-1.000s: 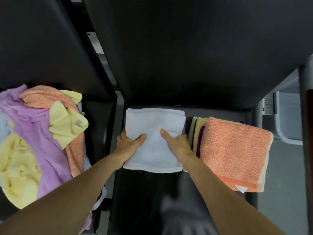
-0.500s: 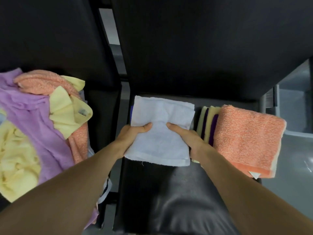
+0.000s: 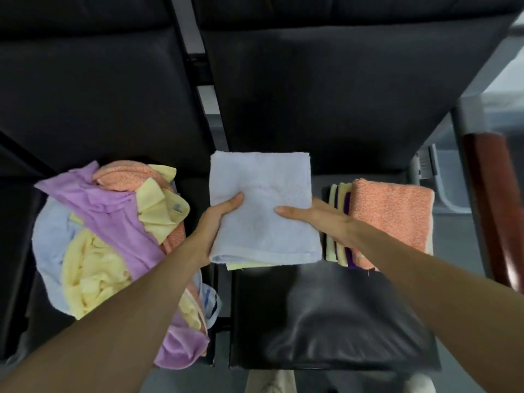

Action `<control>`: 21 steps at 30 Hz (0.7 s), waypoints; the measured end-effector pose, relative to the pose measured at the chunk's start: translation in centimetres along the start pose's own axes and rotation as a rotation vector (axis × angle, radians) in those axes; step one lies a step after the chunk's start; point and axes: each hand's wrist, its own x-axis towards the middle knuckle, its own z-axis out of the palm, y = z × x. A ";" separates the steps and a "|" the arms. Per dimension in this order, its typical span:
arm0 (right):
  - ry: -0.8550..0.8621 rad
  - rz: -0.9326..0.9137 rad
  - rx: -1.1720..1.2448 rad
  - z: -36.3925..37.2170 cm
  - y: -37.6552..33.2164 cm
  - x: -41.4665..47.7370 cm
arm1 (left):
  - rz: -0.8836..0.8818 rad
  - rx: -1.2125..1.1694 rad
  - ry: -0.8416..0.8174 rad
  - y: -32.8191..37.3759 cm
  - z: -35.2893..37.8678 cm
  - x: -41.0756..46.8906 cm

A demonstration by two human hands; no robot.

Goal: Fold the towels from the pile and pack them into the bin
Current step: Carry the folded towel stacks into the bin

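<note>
1. Left hand [image 3: 215, 225]: we see the thumb only; the fingers lie hidden under the blue towel [image 3: 263, 205].
2. Right hand [image 3: 314, 219]: the same.
3. Yellow towel [image 3: 246, 265]: we see 1 strip below the blue towel's near edge.
4. Folded stack [image 3: 391, 214]: the right wrist covers part of it.
5. Pile [image 3: 107, 231]: the left forearm partly covers it; its tag [image 3: 177, 207] is too small for us to read.

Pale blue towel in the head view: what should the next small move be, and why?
Probably swing the pale blue towel right and stand it against the row of folded towels. The left hand and right hand grip it folded square, and that row stands just beside the right hand.
</note>
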 end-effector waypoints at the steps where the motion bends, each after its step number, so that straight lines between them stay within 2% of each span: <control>1: 0.015 -0.016 0.005 -0.1 -0.3 -1.0 | 0.011 -0.011 -0.004 0.3 0.7 -1.0; 3: 0.065 -0.043 0.018 -0.6 -1.4 -4.2 | 0.035 -0.003 -0.012 1.4 2.8 -4.1; 6: 0.038 -0.142 0.077 -2.0 -3.4 -10.2 | 0.079 0.035 -0.010 2.7 6.7 -8.2; 12: 0.006 -0.197 0.150 -9.1 -3.9 -25.9 | 0.158 0.216 -0.074 3.2 20.1 -18.7; 17: 0.148 -0.263 0.235 -16.4 -2.4 -39.7 | 0.260 0.374 -0.080 1.9 33.6 -27.0; 21: 0.310 -0.314 0.298 -23.2 -0.6 -49.2 | 0.315 0.426 -0.145 -0.4 45.0 -30.9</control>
